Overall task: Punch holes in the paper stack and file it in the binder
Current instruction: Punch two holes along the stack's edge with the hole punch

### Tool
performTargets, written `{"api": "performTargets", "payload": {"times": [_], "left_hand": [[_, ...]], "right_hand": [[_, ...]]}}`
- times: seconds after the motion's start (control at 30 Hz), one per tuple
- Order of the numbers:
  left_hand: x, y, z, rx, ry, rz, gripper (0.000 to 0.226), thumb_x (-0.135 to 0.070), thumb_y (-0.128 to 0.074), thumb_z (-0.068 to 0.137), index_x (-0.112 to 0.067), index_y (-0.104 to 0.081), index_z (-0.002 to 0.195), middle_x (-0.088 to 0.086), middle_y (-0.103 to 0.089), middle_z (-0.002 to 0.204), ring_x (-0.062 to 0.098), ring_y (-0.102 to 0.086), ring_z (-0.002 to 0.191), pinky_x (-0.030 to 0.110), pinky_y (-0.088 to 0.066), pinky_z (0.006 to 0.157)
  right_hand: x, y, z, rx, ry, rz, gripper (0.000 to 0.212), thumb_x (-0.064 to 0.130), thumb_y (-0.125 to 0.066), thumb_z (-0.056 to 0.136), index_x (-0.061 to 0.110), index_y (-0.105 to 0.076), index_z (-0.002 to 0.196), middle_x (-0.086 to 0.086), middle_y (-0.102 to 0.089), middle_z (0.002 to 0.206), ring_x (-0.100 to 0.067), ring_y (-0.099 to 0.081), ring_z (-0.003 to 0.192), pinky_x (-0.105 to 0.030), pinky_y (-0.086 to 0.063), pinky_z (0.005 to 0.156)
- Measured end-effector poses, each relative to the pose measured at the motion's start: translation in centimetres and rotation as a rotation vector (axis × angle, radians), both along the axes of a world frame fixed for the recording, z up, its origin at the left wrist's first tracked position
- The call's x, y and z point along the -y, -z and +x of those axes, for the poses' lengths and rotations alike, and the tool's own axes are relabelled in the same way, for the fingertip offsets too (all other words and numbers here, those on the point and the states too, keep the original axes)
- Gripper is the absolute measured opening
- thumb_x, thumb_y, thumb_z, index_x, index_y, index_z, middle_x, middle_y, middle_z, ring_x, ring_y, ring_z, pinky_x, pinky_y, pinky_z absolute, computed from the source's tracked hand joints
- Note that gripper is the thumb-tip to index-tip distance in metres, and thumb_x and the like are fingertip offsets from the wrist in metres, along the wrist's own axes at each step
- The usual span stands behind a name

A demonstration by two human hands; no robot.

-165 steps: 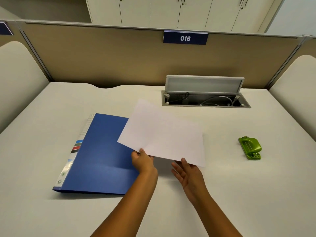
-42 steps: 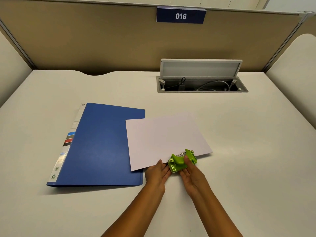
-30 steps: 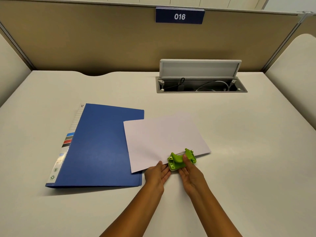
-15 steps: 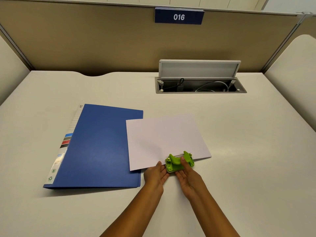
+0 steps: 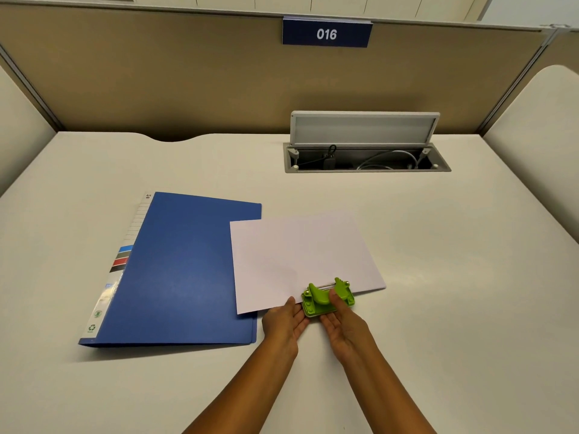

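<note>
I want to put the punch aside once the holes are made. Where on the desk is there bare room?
Bare desk lies right of the paper stack, up to the side panel. More lies between the blue binder and the open cable tray. It is crowded at the near edge, where both hands meet at the green hole punch.

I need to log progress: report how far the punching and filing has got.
Done: the paper stack sits with its near edge in the green hole punch. In hand: the left hand steadies the paper and the right hand holds the punch. Left: filing, since the blue binder lies closed.
</note>
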State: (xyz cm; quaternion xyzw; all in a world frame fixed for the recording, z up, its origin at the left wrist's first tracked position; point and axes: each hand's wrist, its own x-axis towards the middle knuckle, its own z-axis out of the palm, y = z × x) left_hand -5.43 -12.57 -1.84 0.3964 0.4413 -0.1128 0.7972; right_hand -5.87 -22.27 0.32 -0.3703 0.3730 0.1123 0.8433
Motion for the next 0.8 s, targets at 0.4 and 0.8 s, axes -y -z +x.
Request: {"api": "performTargets", "payload": {"times": [0.4,0.8], "left_hand": [[0.19,-0.2,-0.22,0.009,-0.019,-0.021,0.023,-0.011,-0.047,0.094,0.005,-0.053,0.11,0.016,-0.061,0.098,0.02,-0.061,0.071,0.021,-0.053,0.044],[0.29,-0.59,-0.49,0.022,-0.016,-0.028,0.025,-0.009,-0.046,0.094,0.007,-0.052,0.112,0.018,-0.059,0.102,0.02,-0.06,0.071,0.02,-0.053,0.044]], "right_hand": [[0.26,0.24,0.36,-0.003,-0.032,0.018,0.008,0.002,-0.052,0.089,0.008,-0.056,0.091,-0.011,-0.062,0.087,-0.018,-0.066,0.07,-0.018,-0.054,0.047],[0.95,0.98,0.21,0.04,-0.078,-0.009,0.013,0.003,-0.055,0.087,0.014,-0.06,0.09,0.0,-0.073,0.065,-0.01,-0.07,0.058,-0.02,-0.057,0.053]]}}
